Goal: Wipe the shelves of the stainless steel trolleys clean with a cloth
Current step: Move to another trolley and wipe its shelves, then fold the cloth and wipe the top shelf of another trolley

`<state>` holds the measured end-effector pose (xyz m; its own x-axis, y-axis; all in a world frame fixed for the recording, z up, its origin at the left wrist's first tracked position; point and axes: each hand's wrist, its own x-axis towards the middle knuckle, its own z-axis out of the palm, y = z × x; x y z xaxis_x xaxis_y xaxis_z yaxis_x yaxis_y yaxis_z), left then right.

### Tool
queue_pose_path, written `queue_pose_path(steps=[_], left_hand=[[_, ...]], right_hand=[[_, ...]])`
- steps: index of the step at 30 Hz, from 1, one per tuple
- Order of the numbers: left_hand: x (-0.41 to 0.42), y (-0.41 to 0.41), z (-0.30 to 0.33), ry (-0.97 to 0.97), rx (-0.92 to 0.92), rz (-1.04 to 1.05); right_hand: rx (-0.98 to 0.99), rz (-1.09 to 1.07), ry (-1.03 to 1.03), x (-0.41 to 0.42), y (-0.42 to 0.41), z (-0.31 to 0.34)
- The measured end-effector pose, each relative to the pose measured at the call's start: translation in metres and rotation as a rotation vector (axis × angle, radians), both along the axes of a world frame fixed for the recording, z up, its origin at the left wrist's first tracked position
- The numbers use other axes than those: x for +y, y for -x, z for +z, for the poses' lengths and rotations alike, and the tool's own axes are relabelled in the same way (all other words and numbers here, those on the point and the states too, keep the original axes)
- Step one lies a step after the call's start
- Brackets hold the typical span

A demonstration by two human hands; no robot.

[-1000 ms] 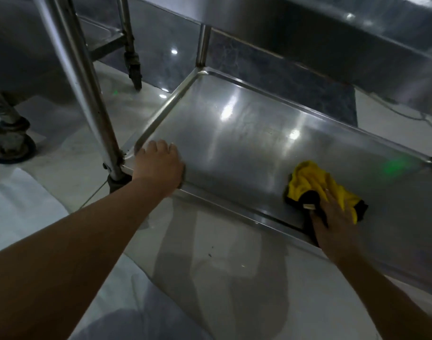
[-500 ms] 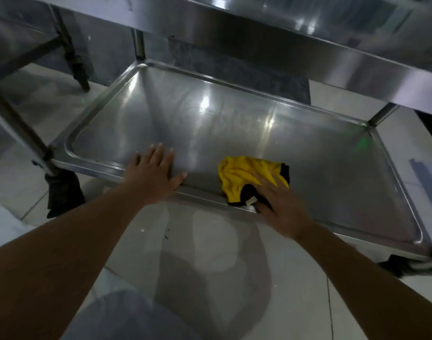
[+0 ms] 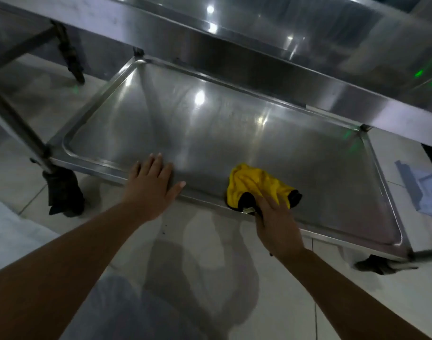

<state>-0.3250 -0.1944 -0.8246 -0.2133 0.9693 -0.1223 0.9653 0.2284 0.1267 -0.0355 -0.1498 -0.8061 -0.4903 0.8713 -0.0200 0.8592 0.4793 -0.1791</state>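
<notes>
Cloth (image 3: 254, 185) yellow (black edging) — shelf (image 3: 210, 133) silver-grey steel.

Lower shelf (image 3: 234, 133) of trolley sits under upper shelf (image 3: 271, 67). Cloth (image 3: 254, 184) on lower shelf at near rim, right of centre. Right hand (image 3: 276, 217) on cloth's near side. Left hand (image 3: 150, 186) on near rim, left of cloth, apart from it. Caster (image 3: 64, 192) below near-left corner.

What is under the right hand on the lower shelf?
A yellow cloth with black trim, pressed onto the lower shelf by the right hand. The cloth's near part is covered.
</notes>
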Motion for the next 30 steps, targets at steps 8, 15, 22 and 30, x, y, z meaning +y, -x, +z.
queue_pose_path(steps=[8,15,22,30], left_hand=[[-0.063,-0.012,0.08,-0.145,-0.808,0.146],[-0.146,0.042,0.242,-0.133,-1.056,0.401],[-0.26,0.137,0.474,-0.186,-1.098,0.656],[-0.344,0.247,0.754,-0.428,-1.062,0.532]], right_hand=[[0.206,0.215,0.339,-0.049,0.082,0.096],[0.29,0.368,0.471,-0.107,0.166,0.261],[0.272,0.589,0.582,-0.177,0.264,0.501],[0.251,0.743,0.378,-0.226,0.398,0.753]])
